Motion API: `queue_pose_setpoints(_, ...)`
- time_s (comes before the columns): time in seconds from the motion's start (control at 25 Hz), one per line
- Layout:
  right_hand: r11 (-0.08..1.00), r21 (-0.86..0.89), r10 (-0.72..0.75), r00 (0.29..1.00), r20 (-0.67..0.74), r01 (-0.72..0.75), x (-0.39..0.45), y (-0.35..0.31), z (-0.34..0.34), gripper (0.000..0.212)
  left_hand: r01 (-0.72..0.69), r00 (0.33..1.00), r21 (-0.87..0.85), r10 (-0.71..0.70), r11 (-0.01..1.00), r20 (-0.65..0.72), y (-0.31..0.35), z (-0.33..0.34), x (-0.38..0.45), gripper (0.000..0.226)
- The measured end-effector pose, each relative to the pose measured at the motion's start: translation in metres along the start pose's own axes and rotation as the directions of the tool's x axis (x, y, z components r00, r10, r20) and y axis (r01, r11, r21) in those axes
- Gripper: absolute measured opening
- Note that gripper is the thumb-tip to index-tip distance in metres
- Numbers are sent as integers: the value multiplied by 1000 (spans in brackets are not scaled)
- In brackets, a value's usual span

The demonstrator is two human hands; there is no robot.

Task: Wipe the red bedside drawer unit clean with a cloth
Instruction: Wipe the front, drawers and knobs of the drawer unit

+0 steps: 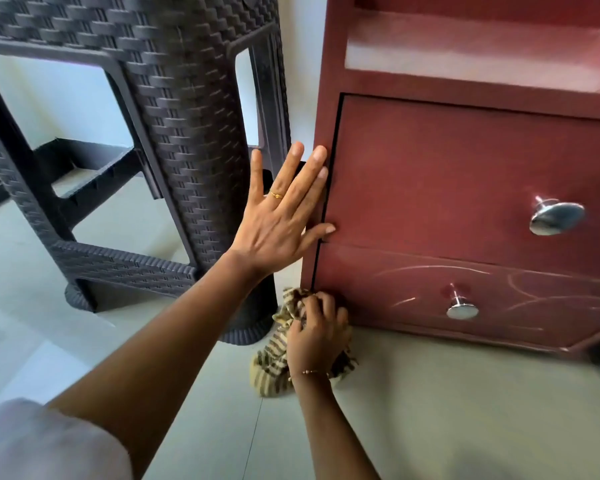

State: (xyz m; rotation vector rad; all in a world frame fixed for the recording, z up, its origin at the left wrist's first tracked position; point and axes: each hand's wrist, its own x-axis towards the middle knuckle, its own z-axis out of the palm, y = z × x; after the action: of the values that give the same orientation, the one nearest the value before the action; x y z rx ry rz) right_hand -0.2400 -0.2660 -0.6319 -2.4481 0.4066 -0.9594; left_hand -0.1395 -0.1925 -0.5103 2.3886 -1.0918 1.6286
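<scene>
1. Red bedside drawer unit (465, 174): stands on the floor (447, 410), its front facing the viewer, with an upper drawer (430, 174) over a lower drawer (413, 296), each with a chrome knob. The lower front shows pale curved streaks.
2. Cloth (274, 362): striped, bunched in the grip of the right hand (317, 336), fingers curled round it. It is pressed at the lower drawer's left corner, close to the floor.
3. Key relation: nearly all of the unwiped lower front lies to the right of this grip, its long axis running sideways toward the lower knob (462, 306). A rightward stroke likely comes next; the knob stands in that path.
4. Left hand (284, 209): released, fingers straight and spread, above the cloth grip, fingertips on the unit's left front edge beside the upper drawer. It appears to steady the unit.
5. Woven dark table (174, 133): just left of both hands, one leg near the cloth.
</scene>
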Motion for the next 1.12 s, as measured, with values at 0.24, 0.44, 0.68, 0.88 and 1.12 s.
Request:
queue_pose_setpoints(0.24,918,294,375,820,-433,-265,61,38,-52,21,-187,979,7,186,982,78,26,6,-20,76)
queue_pose_setpoints(0.44,923,257,372,834,-407,-286,60,23,-50,15,-296,936,-80,305,952,175,48,15,-38,65)
queue_pose_setpoints(0.68,894,255,446,791,-418,-369,76,54,-74,18,-326,917,-23,322,945,237,40,15,-45,84)
queue_pose_setpoints(0.88,723,430,690,598,-408,-540,99,50,-90,23,-350,896,50,319,935,309,41,15,-44,119)
queue_pose_setpoints(1.12,811,308,579,758,-301,-498,79,38,-82,18,-350,866,67,296,934,403,41,7,-39,138)
